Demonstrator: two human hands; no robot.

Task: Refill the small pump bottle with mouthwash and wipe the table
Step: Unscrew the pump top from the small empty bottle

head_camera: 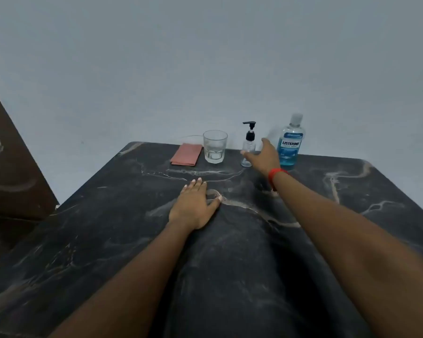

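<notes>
A small clear pump bottle (248, 148) with a black pump stands upright at the far edge of the dark marble table (108, 228). Just right of it stands a blue mouthwash bottle (291, 145) with a clear cap. My right hand (264, 154) reaches out between the two bottles, fingers spread and straight, its thumb close to the pump bottle's base; it holds nothing. My left hand (195, 206) lies flat on the tabletop near the middle, fingers straight. A folded pink cloth (186, 154) lies at the far left of the row.
An empty clear drinking glass (215, 146) stands between the pink cloth and the pump bottle. A pale wall runs right behind the row of objects. A dark brown panel (12, 167) rises at the table's left side.
</notes>
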